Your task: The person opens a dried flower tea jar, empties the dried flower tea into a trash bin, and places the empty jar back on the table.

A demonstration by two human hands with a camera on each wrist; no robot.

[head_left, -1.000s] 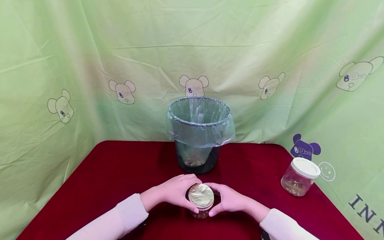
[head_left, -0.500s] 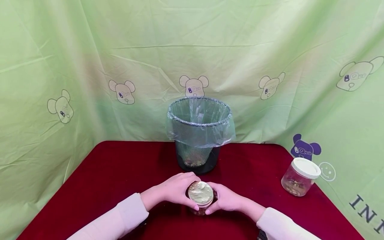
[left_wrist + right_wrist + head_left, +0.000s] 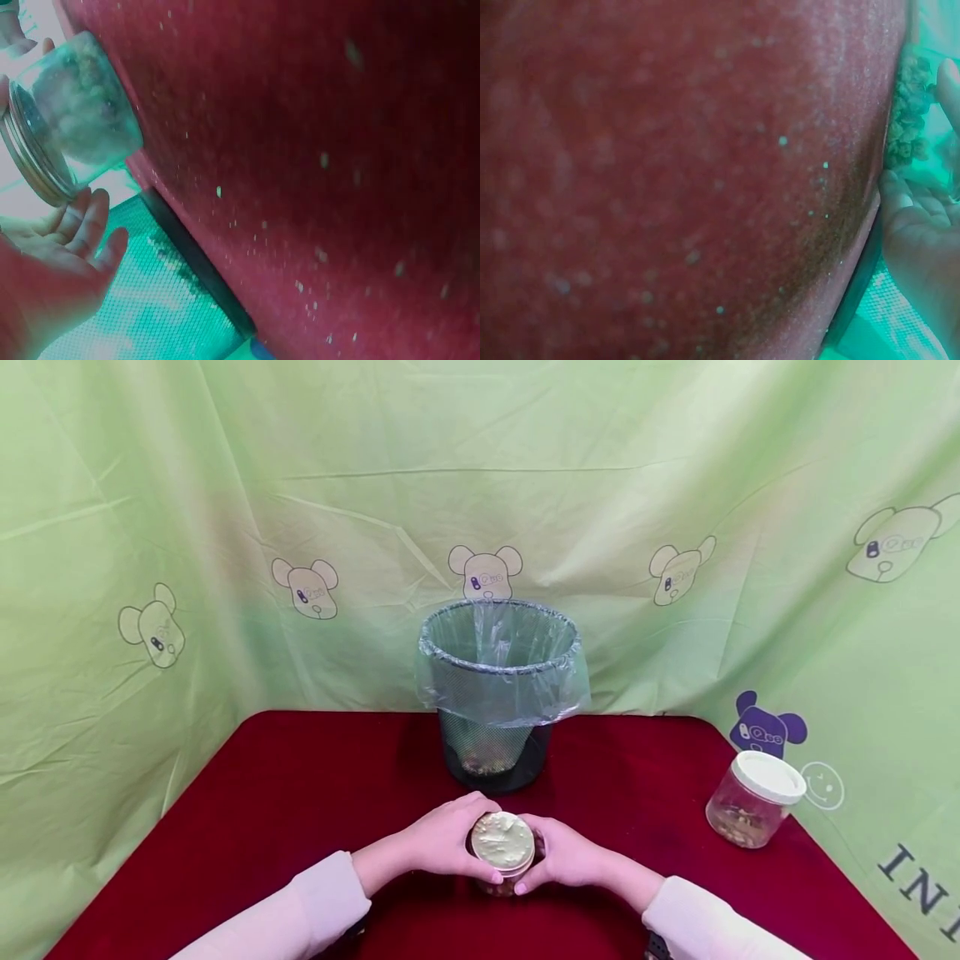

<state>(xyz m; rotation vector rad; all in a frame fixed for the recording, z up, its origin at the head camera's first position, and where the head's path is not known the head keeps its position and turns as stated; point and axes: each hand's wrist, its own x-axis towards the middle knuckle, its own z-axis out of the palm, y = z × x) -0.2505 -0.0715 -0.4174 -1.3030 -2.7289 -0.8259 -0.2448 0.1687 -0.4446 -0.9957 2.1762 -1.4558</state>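
Observation:
A small clear jar (image 3: 503,842) with a crinkled pale-gold top stands at the front middle of the red table. Lumpy pieces show through its wall in the left wrist view, where the jar (image 3: 94,109) appears tipped by the camera's angle. From the left, my left hand (image 3: 450,839) holds it, thumb in front and fingers behind near the top's rim. My right hand (image 3: 566,856) curls round the opposite side, a little lower, its thumb at the front. In the right wrist view, the right hand's fingers (image 3: 919,206) lie right by the jar's lower part.
Behind the hands stands a black mesh wastebasket (image 3: 536,752) with a clear plastic liner folded over its rim and some bits at its bottom. A larger clear jar (image 3: 742,814) with a white lid sits at the table's right edge. Green printed cloth (image 3: 360,510) surrounds the table.
The right hand has closed in on the jar from the right, its thumb shifting left. The jar has moved slightly away from the front edge. The left hand has barely moved.

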